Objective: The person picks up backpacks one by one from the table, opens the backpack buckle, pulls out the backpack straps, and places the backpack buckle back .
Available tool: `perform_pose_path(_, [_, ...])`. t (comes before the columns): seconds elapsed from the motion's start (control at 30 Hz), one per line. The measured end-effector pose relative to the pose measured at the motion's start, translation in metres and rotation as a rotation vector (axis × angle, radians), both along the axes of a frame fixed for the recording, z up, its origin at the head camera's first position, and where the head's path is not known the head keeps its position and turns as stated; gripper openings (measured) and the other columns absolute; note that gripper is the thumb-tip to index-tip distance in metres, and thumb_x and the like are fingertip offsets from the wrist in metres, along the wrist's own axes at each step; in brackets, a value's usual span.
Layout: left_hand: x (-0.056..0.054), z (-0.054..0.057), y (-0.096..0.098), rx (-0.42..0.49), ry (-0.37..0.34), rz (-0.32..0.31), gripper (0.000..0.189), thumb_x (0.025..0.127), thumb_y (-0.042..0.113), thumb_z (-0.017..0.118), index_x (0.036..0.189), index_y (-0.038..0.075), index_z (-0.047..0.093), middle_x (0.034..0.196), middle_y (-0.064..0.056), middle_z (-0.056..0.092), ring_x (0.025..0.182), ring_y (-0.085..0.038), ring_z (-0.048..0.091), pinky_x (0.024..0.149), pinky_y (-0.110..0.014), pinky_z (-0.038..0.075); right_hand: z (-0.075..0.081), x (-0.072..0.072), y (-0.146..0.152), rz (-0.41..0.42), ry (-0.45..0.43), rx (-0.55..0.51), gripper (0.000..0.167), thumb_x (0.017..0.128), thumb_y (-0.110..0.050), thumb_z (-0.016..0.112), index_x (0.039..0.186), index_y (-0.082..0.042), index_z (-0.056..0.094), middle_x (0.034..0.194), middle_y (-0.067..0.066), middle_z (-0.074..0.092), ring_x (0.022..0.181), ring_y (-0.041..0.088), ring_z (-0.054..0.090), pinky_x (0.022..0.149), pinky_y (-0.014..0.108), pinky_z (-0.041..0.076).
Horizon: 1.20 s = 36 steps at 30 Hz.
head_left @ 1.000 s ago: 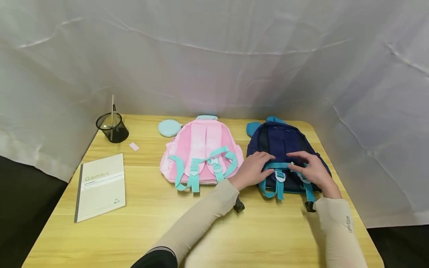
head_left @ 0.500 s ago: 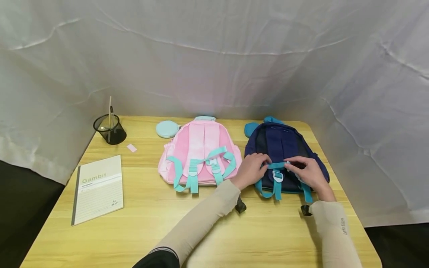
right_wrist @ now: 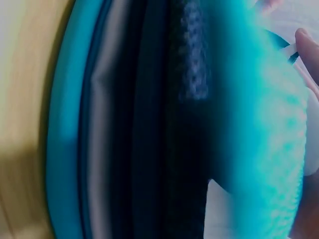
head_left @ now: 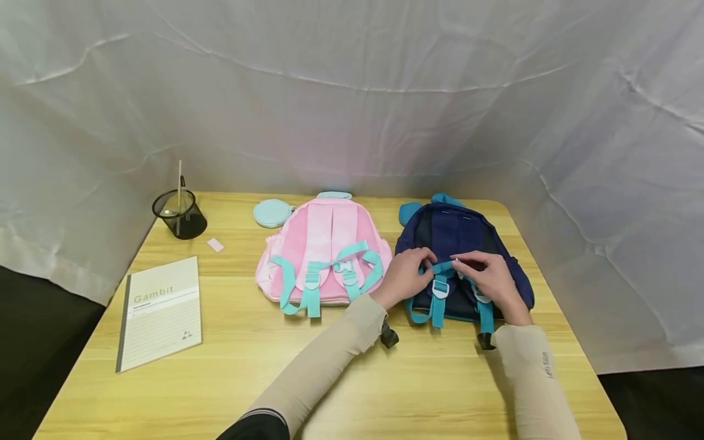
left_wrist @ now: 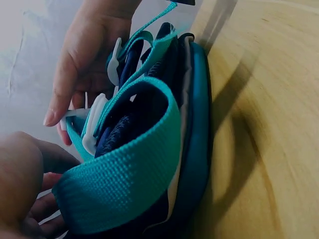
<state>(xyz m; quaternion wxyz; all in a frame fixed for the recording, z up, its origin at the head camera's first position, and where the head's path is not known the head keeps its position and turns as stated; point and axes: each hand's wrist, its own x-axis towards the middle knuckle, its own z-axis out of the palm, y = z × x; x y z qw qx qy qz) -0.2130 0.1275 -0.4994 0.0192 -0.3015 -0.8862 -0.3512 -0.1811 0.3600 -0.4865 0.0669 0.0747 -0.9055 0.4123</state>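
Left hand (head_left: 406, 275) grips the strap (head_left: 442, 267) and my right hand (head_left: 492, 282) pinches its white clip (head_left: 456, 261), the strap's long axis, I note, running crosswise between them, neither hand nearer, over the lower half of the navy bag (head_left: 463, 227) on the tabletop (head_left: 429, 385).

teal straps (head_left: 438, 313) and white buckles (head_left: 440, 289) mark the navy backpack (head_left: 462, 229); mint straps (head_left: 313, 299) cross the pink backpack (head_left: 332, 238). the yellowish tabletop (head_left: 418, 391) is wood-grained, the notebook (head_left: 159, 324) cream with ruled lines.
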Motion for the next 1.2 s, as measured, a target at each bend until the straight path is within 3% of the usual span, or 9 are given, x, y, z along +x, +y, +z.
perform_pose_path(0.23, [0.001, -0.001, 0.001, -0.013, 0.007, 0.001, 0.016, 0.104, 0.017, 0.06, 0.116, 0.018, 0.071, 0.097, 0.006, 0.069, 0.088, -0.01, 0.06, 0.082, -0.023, 0.047, -0.005, 0.004, 0.005, 0.014, -0.081, 0.014, 0.033, 0.098, -0.035, 0.074, 0.122, -0.012, 0.077, 0.118, 0.013, 0.076, 0.092, -0.003, 0.066, 0.078, 0.015, 0.053])
perform_pose_path(0.43, [0.002, -0.001, 0.001, -0.007, 0.004, 0.003, 0.017, 0.104, 0.016, 0.058, 0.114, 0.018, 0.071, 0.1, 0.005, 0.069, 0.091, -0.011, 0.061, 0.084, -0.023, 0.048, -0.004, 0.014, 0.02, 0.048, -0.137, 0.074, 0.043, 0.093, -0.031, 0.08, 0.13, -0.011, 0.072, 0.125, 0.014, 0.073, 0.108, 0.027, 0.07, 0.085, 0.017, 0.053])
perform_pose_path(0.5, [0.002, 0.0, 0.002, -0.017, 0.008, 0.004, 0.017, 0.103, 0.015, 0.06, 0.115, 0.018, 0.071, 0.101, 0.004, 0.069, 0.092, -0.012, 0.062, 0.086, -0.025, 0.049, -0.007, 0.015, 0.023, 0.054, -0.126, 0.113, 0.043, 0.091, -0.029, 0.082, 0.128, -0.01, 0.073, 0.125, 0.014, 0.073, 0.11, 0.032, 0.07, 0.086, 0.019, 0.054])
perform_pose_path(0.63, [0.004, 0.002, 0.005, -0.057, 0.053, -0.021, 0.022, 0.101, 0.022, 0.064, 0.123, 0.021, 0.071, 0.113, 0.005, 0.07, 0.104, -0.014, 0.065, 0.095, -0.032, 0.051, -0.013, 0.013, 0.024, 0.052, -0.056, 0.132, 0.033, 0.09, -0.024, 0.083, 0.12, -0.01, 0.077, 0.117, 0.014, 0.075, 0.1, 0.022, 0.072, 0.083, 0.022, 0.055])
perform_pose_path(0.8, [0.005, 0.002, 0.016, -0.04, 0.115, -0.135, 0.036, 0.104, 0.038, 0.063, 0.137, 0.024, 0.064, 0.135, 0.006, 0.066, 0.126, -0.014, 0.062, 0.11, -0.037, 0.047, -0.017, 0.011, 0.023, 0.07, 0.033, 0.11, 0.027, 0.09, -0.016, 0.082, 0.116, -0.013, 0.079, 0.109, 0.008, 0.075, 0.089, 0.003, 0.067, 0.077, 0.014, 0.053])
perform_pose_path(0.9, [0.005, 0.001, 0.021, -0.001, 0.123, -0.17, 0.037, 0.104, 0.04, 0.062, 0.137, 0.024, 0.063, 0.135, 0.006, 0.065, 0.125, -0.012, 0.062, 0.11, -0.032, 0.047, -0.016, 0.01, 0.022, 0.092, 0.07, 0.118, 0.028, 0.09, -0.014, 0.083, 0.117, -0.012, 0.079, 0.107, 0.006, 0.073, 0.089, 0.007, 0.067, 0.076, 0.016, 0.053])
perform_pose_path(1.07, [0.001, -0.004, 0.024, 0.041, 0.114, -0.161, 0.028, 0.104, 0.035, 0.064, 0.129, 0.022, 0.066, 0.12, 0.007, 0.068, 0.109, -0.006, 0.063, 0.095, -0.016, 0.046, -0.012, 0.009, 0.018, 0.113, 0.064, 0.123, 0.029, 0.091, -0.014, 0.081, 0.119, -0.01, 0.078, 0.107, 0.006, 0.072, 0.091, 0.018, 0.067, 0.077, 0.019, 0.054])
perform_pose_path(1.2, [-0.001, -0.006, 0.024, 0.06, 0.087, -0.157, 0.023, 0.105, 0.031, 0.063, 0.125, 0.02, 0.066, 0.114, 0.006, 0.067, 0.102, -0.005, 0.062, 0.089, -0.013, 0.045, -0.01, 0.008, 0.015, 0.115, 0.064, 0.131, 0.029, 0.091, -0.012, 0.081, 0.12, -0.01, 0.078, 0.106, 0.007, 0.072, 0.09, 0.023, 0.066, 0.078, 0.023, 0.054])
